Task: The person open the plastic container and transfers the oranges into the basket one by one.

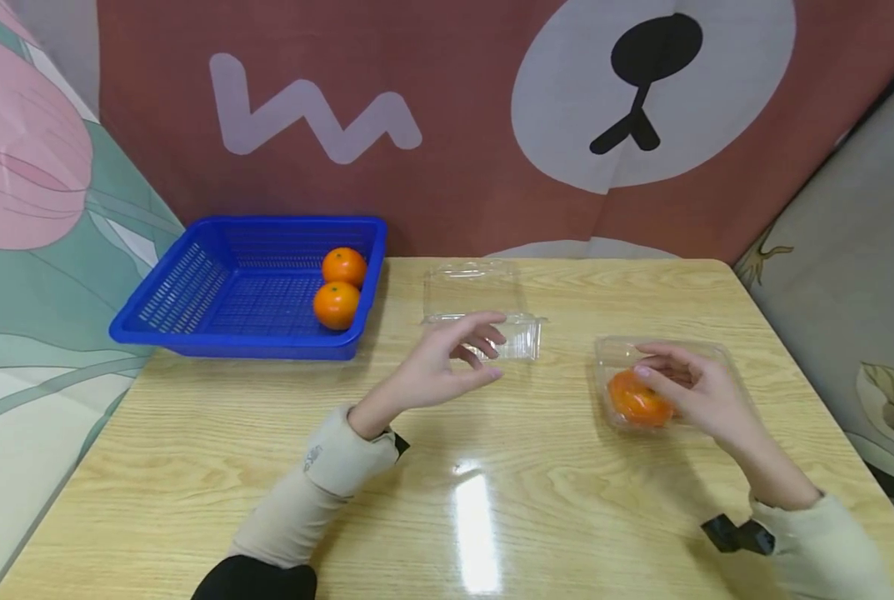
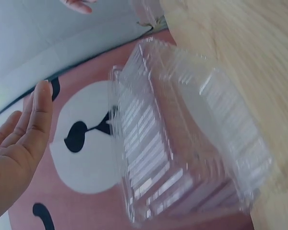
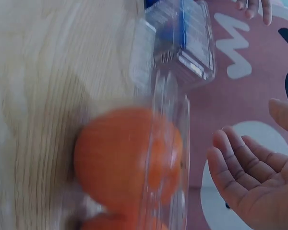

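Observation:
My left hand hovers with loosely bent fingers in front of an empty clear plastic clamshell box, whose lid stands up behind it. In the left wrist view this box shows ribbed sides, with the hand apart from it. My right hand is over a second clear plastic box, overlapping it in the head view. Inside sits an orange; the right wrist view shows a large orange with part of another below. There the right hand holds nothing, fingers relaxed.
A blue plastic basket stands at the back left, holding two oranges by its right wall. Everything rests on a wood-grain table, with a printed cloth wall right behind.

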{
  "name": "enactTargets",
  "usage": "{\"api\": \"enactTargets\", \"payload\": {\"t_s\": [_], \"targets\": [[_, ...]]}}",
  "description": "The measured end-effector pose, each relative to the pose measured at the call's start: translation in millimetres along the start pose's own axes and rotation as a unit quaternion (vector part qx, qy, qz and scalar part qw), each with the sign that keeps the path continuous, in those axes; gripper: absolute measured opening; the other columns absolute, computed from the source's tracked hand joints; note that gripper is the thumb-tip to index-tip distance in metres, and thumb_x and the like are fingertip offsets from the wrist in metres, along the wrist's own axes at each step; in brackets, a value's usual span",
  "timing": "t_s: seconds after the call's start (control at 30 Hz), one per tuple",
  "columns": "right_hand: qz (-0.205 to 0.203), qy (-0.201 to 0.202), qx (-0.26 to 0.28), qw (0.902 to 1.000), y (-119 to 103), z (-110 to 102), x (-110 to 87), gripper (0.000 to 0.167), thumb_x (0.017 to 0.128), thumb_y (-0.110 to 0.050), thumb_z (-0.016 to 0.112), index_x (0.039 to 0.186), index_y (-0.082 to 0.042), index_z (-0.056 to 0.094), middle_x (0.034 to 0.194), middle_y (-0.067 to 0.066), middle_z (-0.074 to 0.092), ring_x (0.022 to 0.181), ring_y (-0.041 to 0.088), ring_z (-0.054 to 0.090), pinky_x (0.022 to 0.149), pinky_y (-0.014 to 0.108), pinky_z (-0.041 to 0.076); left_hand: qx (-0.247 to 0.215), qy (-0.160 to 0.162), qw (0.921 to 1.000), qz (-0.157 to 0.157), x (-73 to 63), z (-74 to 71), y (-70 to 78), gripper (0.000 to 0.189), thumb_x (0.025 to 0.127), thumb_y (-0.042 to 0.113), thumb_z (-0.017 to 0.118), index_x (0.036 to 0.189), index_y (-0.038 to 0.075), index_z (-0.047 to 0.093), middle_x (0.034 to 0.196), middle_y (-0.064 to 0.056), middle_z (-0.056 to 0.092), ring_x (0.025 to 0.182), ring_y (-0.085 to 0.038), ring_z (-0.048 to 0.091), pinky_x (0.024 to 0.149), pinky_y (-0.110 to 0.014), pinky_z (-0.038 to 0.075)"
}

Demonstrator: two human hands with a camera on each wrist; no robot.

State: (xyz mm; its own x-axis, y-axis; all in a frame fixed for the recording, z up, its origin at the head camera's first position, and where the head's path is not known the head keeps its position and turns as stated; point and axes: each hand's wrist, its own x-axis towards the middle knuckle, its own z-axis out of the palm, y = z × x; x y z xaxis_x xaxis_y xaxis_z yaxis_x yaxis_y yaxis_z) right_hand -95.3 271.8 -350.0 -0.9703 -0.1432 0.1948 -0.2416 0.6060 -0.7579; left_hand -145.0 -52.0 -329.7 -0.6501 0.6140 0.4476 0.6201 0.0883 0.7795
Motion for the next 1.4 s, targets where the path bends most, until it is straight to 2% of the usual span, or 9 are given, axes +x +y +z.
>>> {"api": "enactTargets", "payload": {"t_s": [0.3,0.67,0.83,1.0,1.1,1.23,1.3,1.37,1.4], "targets": [[0.018,0.03,-0.038,0.9987,16.0,-24.6,-7.3,0.039,0.089,-0.018,0.06,0.12,0.003,0.054,0.091,-0.022,0.057,0.08,-0.008,0.053,0.068,0.007,0.041,-0.003,-0.042,0.9991,-0.009,14.5,31.6,5.6,0.054,0.077,0.002,0.07,0.126,-0.001,0.046,0.107,-0.015,0.058,0.089,-0.014,0.058,0.069,-0.021,0.051],[0.035,0.069,-0.041,0.9962,38.0,-45.6,-16.5,0.037,0.087,-0.016,0.062,0.119,0.0,0.056,0.089,-0.024,0.057,0.079,-0.009,0.052,0.066,0.005,0.041,0.067,-0.07,0.9951,-0.02,31.3,62.9,0.2,0.058,0.078,0.013,0.072,0.129,0.002,0.045,0.115,-0.011,0.055,0.091,-0.014,0.056,0.069,-0.017,0.049],[0.048,0.087,-0.069,0.9927,44.7,-51.4,-21.6,0.04,0.086,-0.019,0.064,0.118,0.004,0.055,0.087,-0.027,0.054,0.079,-0.012,0.05,0.064,0.003,0.039,0.112,-0.09,0.9889,-0.037,37.1,81.5,-2.8,0.064,0.078,0.022,0.073,0.132,0.005,0.043,0.12,-0.008,0.052,0.092,-0.012,0.054,0.067,-0.011,0.045],[0.053,0.102,-0.059,0.9916,52.8,-53.2,-25.1,0.04,0.085,-0.017,0.065,0.116,0.005,0.055,0.087,-0.028,0.054,0.079,-0.012,0.05,0.067,0.001,0.038,0.158,-0.097,0.9814,-0.05,41.6,92.6,-6.2,0.07,0.077,0.034,0.072,0.134,0.009,0.041,0.125,-0.005,0.051,0.093,-0.007,0.052,0.068,-0.008,0.041],[0.071,0.108,-0.054,0.9902,57.1,-56.1,-27.5,0.041,0.085,-0.018,0.065,0.117,0.005,0.055,0.089,-0.029,0.053,0.076,-0.015,0.05,0.064,0.002,0.039,0.187,-0.106,0.9744,-0.066,45.2,99.1,-9.7,0.076,0.077,0.044,0.07,0.137,0.012,0.038,0.128,-0.003,0.048,0.101,-0.009,0.051,0.076,-0.013,0.043],[0.109,0.112,-0.044,0.9868,63.3,-61.4,-31.3,0.041,0.085,-0.022,0.065,0.121,-0.005,0.056,0.095,-0.029,0.047,0.074,-0.018,0.049,0.059,0.005,0.04,0.225,-0.116,0.9636,-0.085,51.7,109.6,-15.2,0.081,0.075,0.051,0.068,0.14,0.017,0.034,0.134,-0.001,0.042,0.116,-0.014,0.045,0.09,-0.026,0.043],[0.126,0.111,-0.042,0.9849,69.2,-62.9,-32.8,0.044,0.084,-0.025,0.065,0.125,-0.011,0.055,0.102,-0.025,0.046,0.076,-0.02,0.047,0.057,0.006,0.04,0.238,-0.118,0.9599,-0.091,54.7,114.4,-17.7,0.082,0.074,0.052,0.068,0.14,0.018,0.032,0.136,-0.002,0.039,0.119,-0.016,0.042,0.09,-0.03,0.044],[0.136,0.103,-0.045,0.9844,79.7,-63.5,-33.7,0.049,0.085,-0.026,0.065,0.131,-0.014,0.05,0.113,-0.012,0.048,0.077,-0.021,0.044,0.057,0.006,0.041,0.244,-0.122,0.957,-0.098,57.3,118.3,-19.9,0.085,0.073,0.054,0.068,0.141,0.019,0.031,0.139,-0.003,0.036,0.12,-0.017,0.041,0.088,-0.031,0.045],[0.136,0.095,-0.05,0.9849,86.2,-63.5,-34.1,0.052,0.086,-0.027,0.064,0.133,-0.013,0.047,0.119,-0.004,0.048,0.081,-0.015,0.048,0.058,0.006,0.04,0.248,-0.123,0.9558,-0.099,58.4,120.1,-21.2,0.086,0.073,0.054,0.068,0.141,0.019,0.03,0.14,-0.003,0.035,0.121,-0.018,0.04,0.087,-0.032,0.045]]}}
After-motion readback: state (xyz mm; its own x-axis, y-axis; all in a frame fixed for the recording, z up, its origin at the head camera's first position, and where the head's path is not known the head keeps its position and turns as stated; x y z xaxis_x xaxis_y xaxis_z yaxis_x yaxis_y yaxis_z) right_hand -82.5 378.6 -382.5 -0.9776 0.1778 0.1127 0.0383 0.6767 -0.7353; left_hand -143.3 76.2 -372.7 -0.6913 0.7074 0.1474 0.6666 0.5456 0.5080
